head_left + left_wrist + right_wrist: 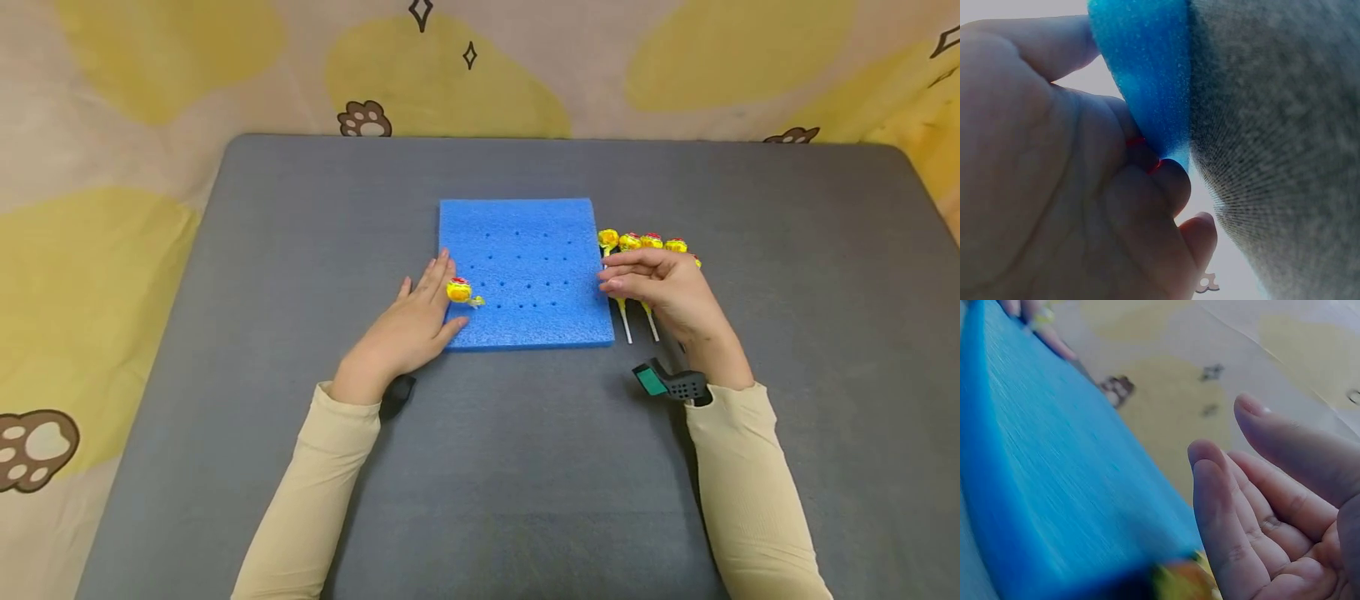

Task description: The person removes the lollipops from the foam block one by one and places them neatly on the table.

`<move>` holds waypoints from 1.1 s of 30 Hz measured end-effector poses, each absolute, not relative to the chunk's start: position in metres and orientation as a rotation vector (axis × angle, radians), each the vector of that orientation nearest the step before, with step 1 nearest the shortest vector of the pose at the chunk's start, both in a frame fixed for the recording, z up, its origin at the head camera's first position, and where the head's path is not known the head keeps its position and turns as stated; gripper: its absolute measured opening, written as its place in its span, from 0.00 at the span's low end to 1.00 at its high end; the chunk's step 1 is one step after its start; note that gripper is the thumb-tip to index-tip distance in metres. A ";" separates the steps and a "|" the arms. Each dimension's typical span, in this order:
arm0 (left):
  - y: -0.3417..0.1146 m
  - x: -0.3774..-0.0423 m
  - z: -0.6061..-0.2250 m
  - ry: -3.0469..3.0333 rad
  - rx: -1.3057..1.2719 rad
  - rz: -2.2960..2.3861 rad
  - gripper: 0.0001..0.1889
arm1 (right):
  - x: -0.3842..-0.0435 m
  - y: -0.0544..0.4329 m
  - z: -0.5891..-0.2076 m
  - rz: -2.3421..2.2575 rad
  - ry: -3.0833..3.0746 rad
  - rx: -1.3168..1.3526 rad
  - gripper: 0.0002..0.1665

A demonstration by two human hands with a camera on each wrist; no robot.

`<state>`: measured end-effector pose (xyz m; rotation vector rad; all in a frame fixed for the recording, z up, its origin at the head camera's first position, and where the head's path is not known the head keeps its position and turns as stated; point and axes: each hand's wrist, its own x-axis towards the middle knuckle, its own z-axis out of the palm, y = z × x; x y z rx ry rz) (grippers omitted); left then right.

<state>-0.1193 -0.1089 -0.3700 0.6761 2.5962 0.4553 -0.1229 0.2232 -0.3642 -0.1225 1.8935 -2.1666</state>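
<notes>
A blue foam board (525,327) with rows of small holes lies on the grey table. One yellow-wrapped lollipop (459,290) stands upright in it near the left edge. My left hand (408,333) rests along that edge, fingers stretched out; in the left wrist view they touch the board's side. Beside the right edge my right hand (669,292) hovers over a row of lollipops (630,242), partly hiding them. The right wrist view shows its thumb apart from the bent fingers (1216,506), with nothing between them.
The grey table (525,467) spreads around the board on all sides. A patterned yellow and beige cloth (465,92) hangs behind it and on the left. White lollipop sticks (626,323) point toward the table's near side.
</notes>
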 end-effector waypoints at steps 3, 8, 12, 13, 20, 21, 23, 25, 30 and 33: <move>-0.109 -0.120 -0.371 2.592 0.674 0.454 0.40 | -0.126 0.209 -0.367 -2.121 1.899 -0.167 0.13; -0.109 -0.120 -0.371 2.596 0.672 0.450 0.40 | -0.131 0.192 -0.371 -2.100 1.872 -0.226 0.13; -0.109 -0.120 -0.372 2.598 0.668 0.453 0.40 | -0.134 0.182 -0.375 -2.068 1.871 -0.250 0.14; -0.109 -0.120 -0.372 2.597 0.668 0.454 0.40 | -0.135 0.178 -0.375 -2.059 1.872 -0.257 0.15; -0.110 -0.121 -0.371 2.601 0.669 0.441 0.40 | -0.139 0.149 -0.372 -1.988 1.888 -0.327 0.17; -0.110 -0.122 -0.371 2.602 0.668 0.441 0.40 | -0.140 0.144 -0.371 -1.980 1.889 -0.337 0.17; -0.110 -0.122 -0.371 2.603 0.666 0.443 0.40 | -0.141 0.134 -0.369 -1.961 1.889 -0.351 0.17; -0.110 -0.122 -0.370 2.602 0.662 0.447 0.41 | -0.142 0.123 -0.367 -1.939 1.894 -0.362 0.17; -0.110 -0.122 -0.369 2.597 0.666 0.459 0.40 | -0.145 0.104 -0.365 -1.887 1.912 -0.392 0.16; -0.110 -0.122 -0.368 2.595 0.674 0.470 0.40 | -0.145 0.097 -0.367 -1.900 1.904 -0.394 0.16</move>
